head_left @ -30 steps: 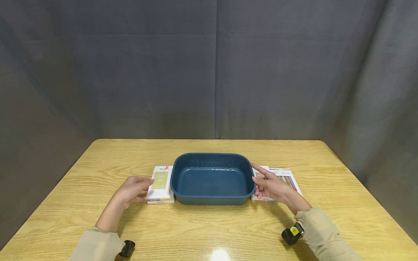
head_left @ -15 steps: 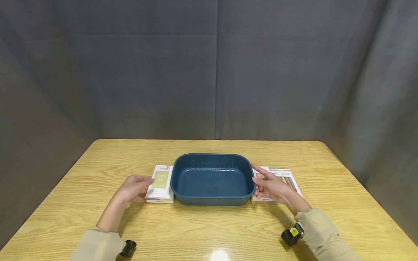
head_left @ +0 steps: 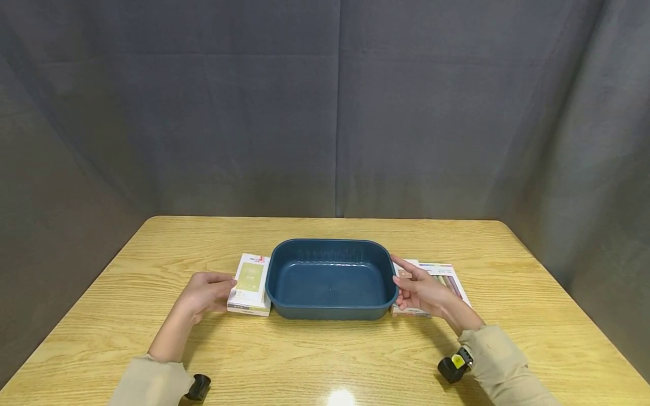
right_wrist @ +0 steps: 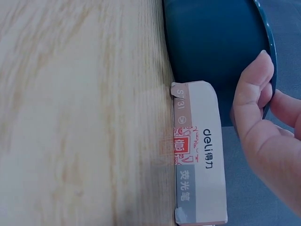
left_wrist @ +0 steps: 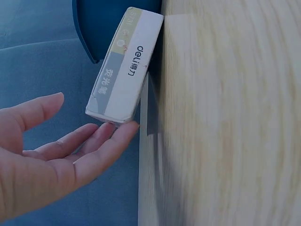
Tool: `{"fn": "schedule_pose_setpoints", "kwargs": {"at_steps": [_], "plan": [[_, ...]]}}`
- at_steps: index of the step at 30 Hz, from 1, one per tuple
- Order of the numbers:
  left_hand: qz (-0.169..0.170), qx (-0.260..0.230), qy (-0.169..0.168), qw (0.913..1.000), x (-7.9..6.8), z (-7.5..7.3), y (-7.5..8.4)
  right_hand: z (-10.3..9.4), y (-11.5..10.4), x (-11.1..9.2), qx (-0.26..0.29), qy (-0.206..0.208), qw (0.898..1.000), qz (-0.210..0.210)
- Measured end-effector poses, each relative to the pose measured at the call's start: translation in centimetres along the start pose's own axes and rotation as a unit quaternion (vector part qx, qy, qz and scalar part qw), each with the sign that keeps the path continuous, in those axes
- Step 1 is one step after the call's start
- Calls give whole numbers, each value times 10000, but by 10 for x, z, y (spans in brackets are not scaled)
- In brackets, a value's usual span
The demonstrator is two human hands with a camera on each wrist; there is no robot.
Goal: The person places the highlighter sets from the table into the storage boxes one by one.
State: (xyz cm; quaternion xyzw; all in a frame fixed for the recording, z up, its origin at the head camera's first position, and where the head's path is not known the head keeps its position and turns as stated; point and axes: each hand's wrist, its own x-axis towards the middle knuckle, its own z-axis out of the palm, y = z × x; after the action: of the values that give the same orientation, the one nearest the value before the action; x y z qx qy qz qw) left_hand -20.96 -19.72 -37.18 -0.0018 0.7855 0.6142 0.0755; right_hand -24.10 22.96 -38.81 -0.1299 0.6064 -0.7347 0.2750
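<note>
A dark blue plastic basin (head_left: 332, 311) stands mid-table. Against its left side leans a white highlighter box (head_left: 250, 279) with a yellow-green label; in the left wrist view this box (left_wrist: 120, 70) is tilted, its outer edge off the wood. My left hand (head_left: 205, 293) has its fingertips right at that raised edge, underneath, while the thumb stands apart. On the other side, my right hand (head_left: 426, 290) pinches the basin's right rim between thumb and fingers. Below that hand lies a second highlighter box (right_wrist: 200, 150), close to the basin's wall and partly hidden in the head view.
Farther right lies a white box with coloured pens (head_left: 451, 282) showing, partly covered by my right hand. Everything stands on a wooden table (head_left: 325, 361), with grey curtains (head_left: 244, 124) behind and at both sides.
The left highlighter box has tipped up at its outer edge, toward the basin. The left hand has shifted very slightly; the right hand keeps its hold on the rim.
</note>
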Motion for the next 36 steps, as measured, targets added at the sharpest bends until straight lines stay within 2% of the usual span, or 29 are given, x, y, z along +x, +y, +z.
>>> {"fn": "schedule_pose_setpoints", "kwargs": {"at_steps": [9, 18, 23, 30, 36], "plan": [[124, -166, 59, 9998, 1, -4, -4, 0, 0, 1, -25, -17, 10000, -6], [194, -52, -81, 9998, 3, -4, -5, -1, 0, 2, -63, -47, 10000, 16], [161, 118, -166, 9997, 3, -5, -5, -1, 0, 2, -69, -50, 10000, 8], [-81, 525, -132, 9985, 1, -6, -4, 0, 0, 2, -71, -49, 10000, -11], [-85, 446, -73, 9989, 2, -6, -3, 0, 0, 2, -61, -56, 10000, -13]]}}
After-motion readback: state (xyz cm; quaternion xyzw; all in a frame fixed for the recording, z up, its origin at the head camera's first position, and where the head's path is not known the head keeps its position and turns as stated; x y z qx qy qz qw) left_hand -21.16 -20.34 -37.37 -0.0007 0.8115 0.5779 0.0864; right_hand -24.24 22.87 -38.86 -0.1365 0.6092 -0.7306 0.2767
